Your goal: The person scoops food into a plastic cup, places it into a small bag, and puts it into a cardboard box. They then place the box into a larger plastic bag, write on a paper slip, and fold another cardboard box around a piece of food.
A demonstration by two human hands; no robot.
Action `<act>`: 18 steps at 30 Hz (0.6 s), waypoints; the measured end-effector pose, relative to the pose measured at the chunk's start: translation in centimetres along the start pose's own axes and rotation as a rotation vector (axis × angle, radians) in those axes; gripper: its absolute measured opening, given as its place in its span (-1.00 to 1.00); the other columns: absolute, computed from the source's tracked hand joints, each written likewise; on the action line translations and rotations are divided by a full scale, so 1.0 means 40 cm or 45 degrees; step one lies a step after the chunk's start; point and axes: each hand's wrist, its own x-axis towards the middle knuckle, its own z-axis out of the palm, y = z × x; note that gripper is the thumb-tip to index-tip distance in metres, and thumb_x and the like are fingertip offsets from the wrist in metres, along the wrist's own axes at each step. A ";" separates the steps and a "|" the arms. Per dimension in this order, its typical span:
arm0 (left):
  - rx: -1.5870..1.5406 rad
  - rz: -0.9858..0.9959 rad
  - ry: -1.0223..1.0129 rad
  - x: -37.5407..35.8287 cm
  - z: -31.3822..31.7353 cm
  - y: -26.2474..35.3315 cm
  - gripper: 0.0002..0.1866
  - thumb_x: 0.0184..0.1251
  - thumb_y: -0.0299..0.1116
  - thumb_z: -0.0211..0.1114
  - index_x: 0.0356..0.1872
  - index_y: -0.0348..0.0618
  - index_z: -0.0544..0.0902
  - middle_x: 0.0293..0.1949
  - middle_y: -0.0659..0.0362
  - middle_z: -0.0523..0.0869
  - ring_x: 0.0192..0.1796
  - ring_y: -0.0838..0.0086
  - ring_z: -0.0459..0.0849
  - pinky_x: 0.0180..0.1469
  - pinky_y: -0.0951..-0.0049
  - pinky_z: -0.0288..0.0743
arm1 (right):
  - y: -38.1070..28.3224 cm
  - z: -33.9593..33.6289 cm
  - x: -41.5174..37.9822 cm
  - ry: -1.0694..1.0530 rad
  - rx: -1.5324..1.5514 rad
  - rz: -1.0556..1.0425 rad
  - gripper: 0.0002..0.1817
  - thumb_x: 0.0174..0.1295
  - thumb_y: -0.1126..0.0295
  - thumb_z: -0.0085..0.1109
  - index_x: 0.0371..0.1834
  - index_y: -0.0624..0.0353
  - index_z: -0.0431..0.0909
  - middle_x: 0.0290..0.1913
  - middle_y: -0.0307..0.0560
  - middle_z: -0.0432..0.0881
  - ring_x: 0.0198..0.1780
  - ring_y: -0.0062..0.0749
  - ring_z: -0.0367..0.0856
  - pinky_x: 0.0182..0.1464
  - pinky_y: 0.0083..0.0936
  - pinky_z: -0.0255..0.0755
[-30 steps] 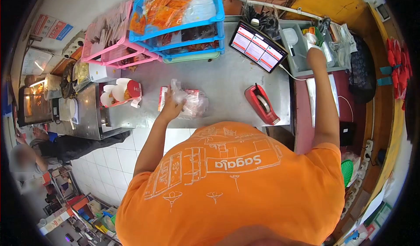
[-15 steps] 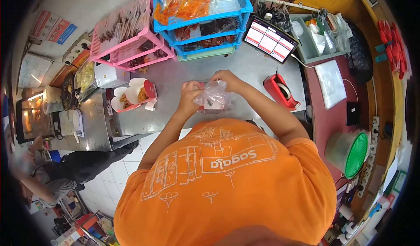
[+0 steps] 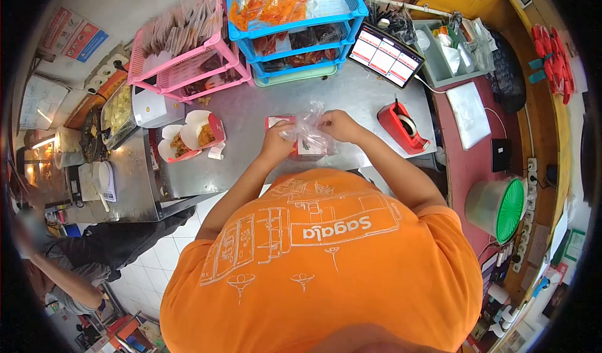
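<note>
A clear plastic bag stands on the metal counter in front of me, with a red and white box inside it. My left hand is closed on the bag's left side. On the right, my right hand pinches the bag's gathered top edge. Some of the loose plastic sticks up between the two hands. Left of the bag sits an open red and white food box with fried pieces in it, and a small paper slip hangs at its front.
Behind are a pink rack of packets and a blue rack with sauce bags. To the right stand a tablet, a red tape dispenser and a green-lidded tub. Another person is at the far left.
My hands have moved apart, the right one outward to the right, and the bag's top is now drawn out between them. More of the box's red and white edge shows.
</note>
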 end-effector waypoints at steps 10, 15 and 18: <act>0.200 0.041 0.066 0.001 0.001 0.082 -0.77 0.02 -0.46 0.23 -0.26 -0.30 0.65 -0.26 -0.01 0.70 -0.25 0.23 0.69 -0.21 0.41 0.52 | -0.044 0.051 0.015 0.245 -0.326 -0.153 -0.80 0.02 0.53 0.08 -0.29 0.23 0.64 -0.35 0.18 0.62 -0.31 -0.19 0.61 -0.20 -0.42 0.47; 0.051 -0.324 0.005 0.001 -0.016 0.101 -0.78 0.02 -0.46 0.25 -0.27 -0.30 0.65 -0.30 0.04 0.70 -0.29 0.33 0.68 -0.21 0.43 0.52 | -0.046 0.036 -0.014 0.141 -0.121 0.162 -0.86 0.03 0.50 0.14 -0.34 0.26 0.62 -0.37 0.01 0.64 -0.38 -0.33 0.63 -0.31 -0.45 0.47; -0.289 -0.517 0.043 -0.001 0.018 0.020 -0.80 0.09 -0.43 0.25 -0.27 -0.30 0.66 -0.31 0.06 0.69 -0.36 0.43 0.65 -0.30 0.46 0.50 | -0.053 0.040 -0.021 -0.089 0.487 0.563 -0.92 0.06 0.49 0.19 -0.38 0.24 0.61 -0.37 -0.15 0.64 -0.41 -0.46 0.62 -0.37 -0.51 0.45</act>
